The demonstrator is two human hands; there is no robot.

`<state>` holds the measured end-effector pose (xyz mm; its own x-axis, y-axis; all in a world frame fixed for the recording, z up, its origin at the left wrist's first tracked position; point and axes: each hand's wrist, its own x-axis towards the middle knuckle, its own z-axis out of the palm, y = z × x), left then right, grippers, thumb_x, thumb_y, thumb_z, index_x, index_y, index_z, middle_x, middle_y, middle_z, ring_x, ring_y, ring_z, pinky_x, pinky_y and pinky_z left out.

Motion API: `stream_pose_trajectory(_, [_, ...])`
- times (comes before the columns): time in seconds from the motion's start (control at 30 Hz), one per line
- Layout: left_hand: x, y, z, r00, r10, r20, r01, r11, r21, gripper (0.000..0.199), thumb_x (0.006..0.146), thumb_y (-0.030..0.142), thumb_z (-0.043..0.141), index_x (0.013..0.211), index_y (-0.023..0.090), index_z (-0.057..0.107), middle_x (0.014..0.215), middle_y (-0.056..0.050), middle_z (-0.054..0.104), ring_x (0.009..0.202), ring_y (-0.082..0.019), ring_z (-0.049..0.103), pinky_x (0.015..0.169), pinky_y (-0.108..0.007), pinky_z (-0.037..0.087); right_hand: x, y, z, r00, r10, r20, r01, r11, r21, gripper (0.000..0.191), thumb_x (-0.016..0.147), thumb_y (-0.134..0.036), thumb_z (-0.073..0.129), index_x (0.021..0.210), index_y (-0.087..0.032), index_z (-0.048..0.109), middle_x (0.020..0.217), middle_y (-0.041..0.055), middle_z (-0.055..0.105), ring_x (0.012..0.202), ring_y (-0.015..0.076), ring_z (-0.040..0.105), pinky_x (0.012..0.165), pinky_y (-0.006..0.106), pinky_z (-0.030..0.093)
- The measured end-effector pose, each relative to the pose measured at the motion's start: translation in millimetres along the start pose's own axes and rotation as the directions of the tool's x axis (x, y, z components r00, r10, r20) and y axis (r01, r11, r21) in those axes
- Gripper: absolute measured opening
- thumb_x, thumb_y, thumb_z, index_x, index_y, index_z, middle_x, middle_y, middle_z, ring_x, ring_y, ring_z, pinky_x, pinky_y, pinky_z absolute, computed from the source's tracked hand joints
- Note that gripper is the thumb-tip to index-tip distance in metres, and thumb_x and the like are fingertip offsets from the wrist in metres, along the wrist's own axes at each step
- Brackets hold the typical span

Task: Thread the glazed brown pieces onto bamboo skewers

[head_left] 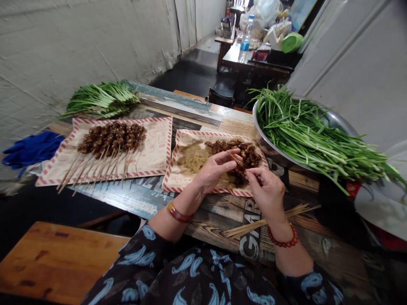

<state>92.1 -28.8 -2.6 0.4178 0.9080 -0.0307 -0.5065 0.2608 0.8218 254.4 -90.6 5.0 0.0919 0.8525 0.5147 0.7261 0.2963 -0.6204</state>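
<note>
Over the right-hand red-striped paper sheet (187, 180), my left hand (214, 169) pinches a thin bamboo skewer (233, 157) near a pile of glossy brown pieces (251, 154). My right hand (267, 188) is closed at the pile's near side, with its fingertips together; what they hold is too small to make out. On the other striped sheet (155, 165), to the left, several filled skewers (111, 137) lie side by side with their bare sticks towards me. Loose bamboo sticks (248, 228) rest on the wooden table below my right hand.
A metal bowl (259, 131) heaped with green chives (305, 131) stands at the right. More greens (101, 99) lie at the back left, near blue gloves (32, 148). A wooden stool (60, 262) is at the lower left. Another table with a water bottle (246, 40) stands behind.
</note>
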Motion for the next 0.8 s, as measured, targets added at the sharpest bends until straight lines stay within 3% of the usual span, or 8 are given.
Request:
stream_pose_trajectory(0.13, [5,12,-10.2,0.987,0.115,-0.115,-0.124,0.989,-0.082,0.043,0.07,0.043,0.08,0.106,0.021,0.072,0.101,-0.006,0.071,0.09,-0.013,0.062,0.085,-0.026,0.046,0,2,-1,1.0,-0.005,0.003,0.005,1.0,0.015,0.019,0.091,-0.031,0.056,0.082,-0.022,0.069,0.074,0.0023,0.07,0.064,0.0161,0.063,0.065,0.03,0.052])
stream_pose_trajectory(0.23, [7,16,-14.5,0.977,0.157,-0.147,-0.17,0.982,-0.082,0.037,0.07,0.041,0.08,0.101,0.021,0.073,0.097,-0.005,0.071,0.093,-0.014,0.063,0.084,-0.026,0.046,0,2,0,1.0,-0.014,0.005,0.014,1.0,0.02,0.018,0.091,-0.03,0.055,0.082,-0.022,0.068,0.074,0.0023,0.07,0.064,0.016,0.064,0.065,0.03,0.053])
stream_pose_trajectory(0.4, [6,15,-12.5,0.968,0.173,-0.181,-0.189,0.979,-0.074,0.028,0.067,0.037,0.082,0.088,0.02,0.075,0.091,-0.003,0.072,0.088,-0.013,0.064,0.082,-0.025,0.047,0,3,0,1.0,-0.024,0.005,0.024,1.0,0.02,0.017,0.091,-0.028,0.055,0.081,-0.022,0.067,0.075,0.0022,0.07,0.066,0.0161,0.064,0.066,0.03,0.053])
stream_pose_trajectory(0.8, [7,5,-4.2,0.977,0.145,-0.159,-0.161,0.983,-0.089,0.023,0.065,0.034,0.084,0.083,0.021,0.077,0.093,-0.001,0.071,0.085,-0.011,0.064,0.082,-0.024,0.047,0,3,0,0.999,-0.039,-0.03,0.04,0.999,0.005,0.012,0.09,-0.024,0.058,0.083,-0.022,0.067,0.076,0.0013,0.069,0.067,0.015,0.063,0.067,0.029,0.052])
